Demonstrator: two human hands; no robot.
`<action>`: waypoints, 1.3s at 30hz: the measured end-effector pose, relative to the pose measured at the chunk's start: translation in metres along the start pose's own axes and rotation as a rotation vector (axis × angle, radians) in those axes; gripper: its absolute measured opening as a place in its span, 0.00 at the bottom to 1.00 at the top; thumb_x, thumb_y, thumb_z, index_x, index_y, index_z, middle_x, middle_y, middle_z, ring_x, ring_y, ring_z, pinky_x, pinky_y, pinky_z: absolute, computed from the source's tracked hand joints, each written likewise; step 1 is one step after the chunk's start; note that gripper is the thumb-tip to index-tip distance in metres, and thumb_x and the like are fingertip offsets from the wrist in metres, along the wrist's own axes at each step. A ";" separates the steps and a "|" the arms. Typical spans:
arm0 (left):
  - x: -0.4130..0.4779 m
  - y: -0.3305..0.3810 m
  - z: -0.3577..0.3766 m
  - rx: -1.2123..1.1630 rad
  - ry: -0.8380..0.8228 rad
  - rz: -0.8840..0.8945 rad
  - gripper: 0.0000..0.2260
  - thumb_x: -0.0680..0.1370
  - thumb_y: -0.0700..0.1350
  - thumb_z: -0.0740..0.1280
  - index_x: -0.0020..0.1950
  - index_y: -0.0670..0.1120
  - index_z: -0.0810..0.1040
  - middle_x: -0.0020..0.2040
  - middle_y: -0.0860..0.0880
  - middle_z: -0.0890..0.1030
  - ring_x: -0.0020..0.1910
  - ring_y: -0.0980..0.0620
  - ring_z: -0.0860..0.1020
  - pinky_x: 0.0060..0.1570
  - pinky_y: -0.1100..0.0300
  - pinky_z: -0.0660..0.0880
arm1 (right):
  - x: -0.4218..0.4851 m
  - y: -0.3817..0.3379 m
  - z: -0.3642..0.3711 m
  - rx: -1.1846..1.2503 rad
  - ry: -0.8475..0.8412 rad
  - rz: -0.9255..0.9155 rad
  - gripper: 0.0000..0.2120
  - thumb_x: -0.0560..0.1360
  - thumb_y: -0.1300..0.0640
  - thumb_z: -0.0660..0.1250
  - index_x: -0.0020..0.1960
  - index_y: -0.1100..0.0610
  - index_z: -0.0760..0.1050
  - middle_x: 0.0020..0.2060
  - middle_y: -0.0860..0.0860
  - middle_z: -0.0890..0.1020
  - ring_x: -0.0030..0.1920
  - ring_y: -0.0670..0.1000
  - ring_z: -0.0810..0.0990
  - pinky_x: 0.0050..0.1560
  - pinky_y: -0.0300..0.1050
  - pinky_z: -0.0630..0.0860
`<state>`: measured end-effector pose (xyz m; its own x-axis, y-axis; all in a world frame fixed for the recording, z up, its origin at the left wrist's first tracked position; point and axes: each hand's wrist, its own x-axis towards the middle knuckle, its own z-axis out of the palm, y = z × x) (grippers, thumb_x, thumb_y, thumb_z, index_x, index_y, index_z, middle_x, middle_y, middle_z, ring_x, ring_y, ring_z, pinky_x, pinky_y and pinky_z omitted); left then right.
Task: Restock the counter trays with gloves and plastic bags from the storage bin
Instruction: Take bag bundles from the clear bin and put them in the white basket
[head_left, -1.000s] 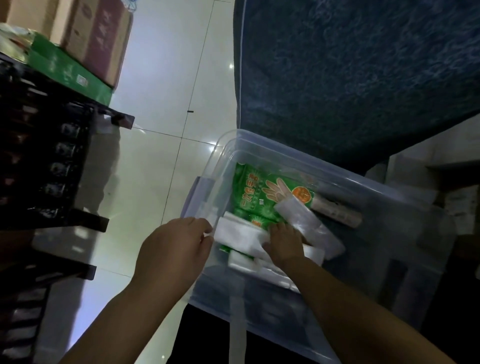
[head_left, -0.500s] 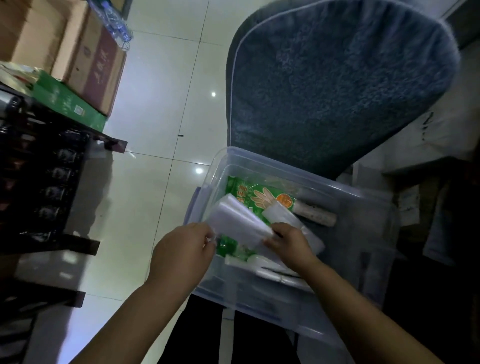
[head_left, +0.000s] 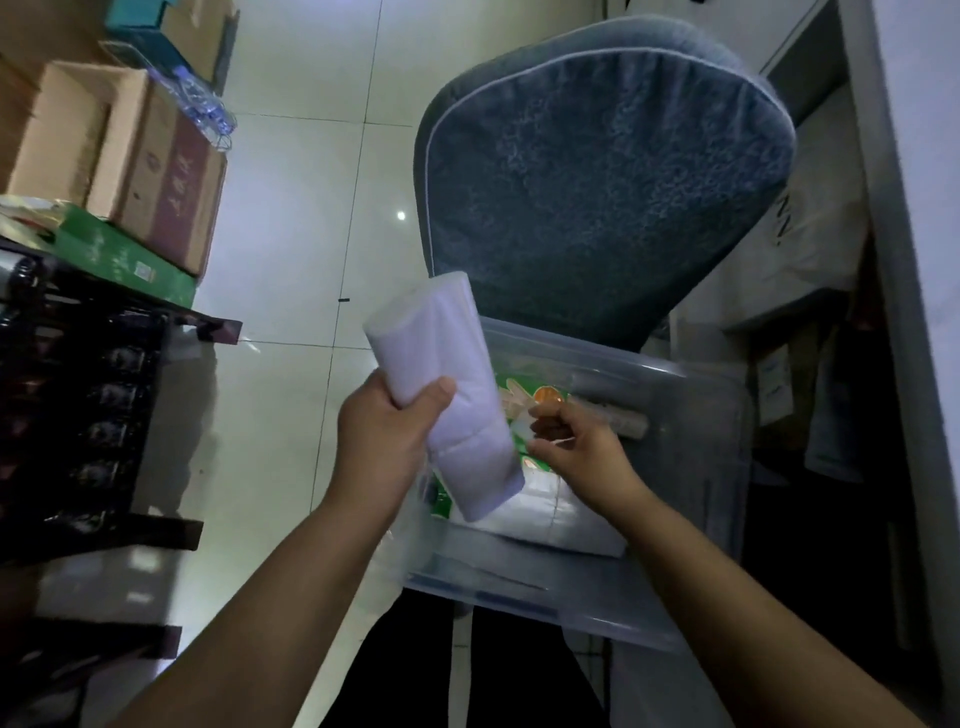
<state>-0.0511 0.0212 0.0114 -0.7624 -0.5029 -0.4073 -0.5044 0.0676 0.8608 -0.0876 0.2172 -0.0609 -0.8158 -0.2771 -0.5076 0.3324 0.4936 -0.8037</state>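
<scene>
My left hand (head_left: 387, 434) grips a white pack of plastic bags (head_left: 441, 384), lifted above the left rim of the clear storage bin (head_left: 691, 545). My right hand (head_left: 576, 449) hovers over the bin with fingers loosely curled, and whether it pinches anything I cannot tell. Inside the bin lie a green pack of gloves (head_left: 535, 402), more white bag packs (head_left: 550, 514) and a pale roll (head_left: 618, 418).
A blue-grey upholstered chair back (head_left: 602, 192) stands right behind the bin. At the left, a dark rack (head_left: 78, 415) carries a green box (head_left: 124, 260) and cardboard boxes (head_left: 130, 161). Pale tiled floor (head_left: 291, 218) lies between rack and bin.
My left hand has lifted the white pack up out of the bin. My right hand has let go of it and drawn back over the bin. The view has tilted upward.
</scene>
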 end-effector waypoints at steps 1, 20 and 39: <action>0.003 -0.001 -0.002 0.008 0.035 0.015 0.05 0.71 0.48 0.72 0.40 0.52 0.77 0.40 0.55 0.81 0.36 0.61 0.80 0.31 0.67 0.73 | 0.003 0.020 -0.001 -0.149 0.010 0.051 0.13 0.71 0.65 0.72 0.54 0.59 0.78 0.42 0.51 0.79 0.44 0.50 0.79 0.42 0.35 0.74; 0.033 -0.057 -0.002 0.089 0.154 0.020 0.08 0.66 0.55 0.71 0.43 0.65 0.78 0.42 0.66 0.83 0.42 0.64 0.81 0.40 0.66 0.73 | 0.044 0.171 0.063 -1.175 -0.456 0.084 0.17 0.78 0.56 0.58 0.66 0.57 0.66 0.63 0.57 0.71 0.64 0.58 0.69 0.61 0.53 0.67; 0.010 -0.061 -0.025 0.102 0.079 0.014 0.08 0.67 0.53 0.71 0.45 0.57 0.79 0.45 0.56 0.84 0.45 0.56 0.82 0.47 0.56 0.77 | 0.012 0.180 0.057 -1.137 -0.441 0.127 0.13 0.78 0.58 0.57 0.61 0.52 0.71 0.59 0.53 0.77 0.59 0.55 0.77 0.56 0.48 0.73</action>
<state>-0.0182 -0.0098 -0.0374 -0.7375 -0.5670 -0.3668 -0.5357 0.1605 0.8291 -0.0105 0.2557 -0.2290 -0.5042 -0.3211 -0.8017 -0.3848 0.9146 -0.1243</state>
